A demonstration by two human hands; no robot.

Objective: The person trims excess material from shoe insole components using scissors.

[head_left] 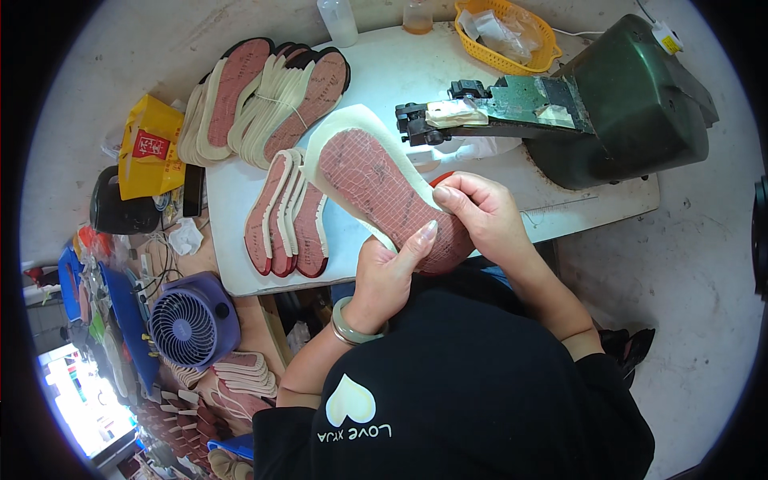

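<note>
White worktable on a grey concrete floor, seen from above; both hands work over its near edge.

Left hand: closed around the heel end of a shoe insole, thumb laid flat up the reddish-brown netted face, the other fingers curled out of sight beneath. A pale green bangle sits on that wrist.

Right hand: fingers bent and pinching the same insole along its right edge, thumb on top. The insole is tilted, cream rim around it, toe pointing away from the hands toward a dark green machine, whose black-tipped arm ends just beyond the toe.

Hard to see: the underside of the insole and the heel tip, covered by the hands. A bit of something red shows just above the right hand; what it is cannot be told.

Left of the hands, a short row of like insoles lies overlapped; farther out, a larger tied bundle.

Packages: a yellow bag with a red label far left of the left hand, off the table. An orange mesh basket holding clear wrappers sits beyond the machine arm, with two plastic bottles cut off at the top edge. A purple fan stands below left.
</note>
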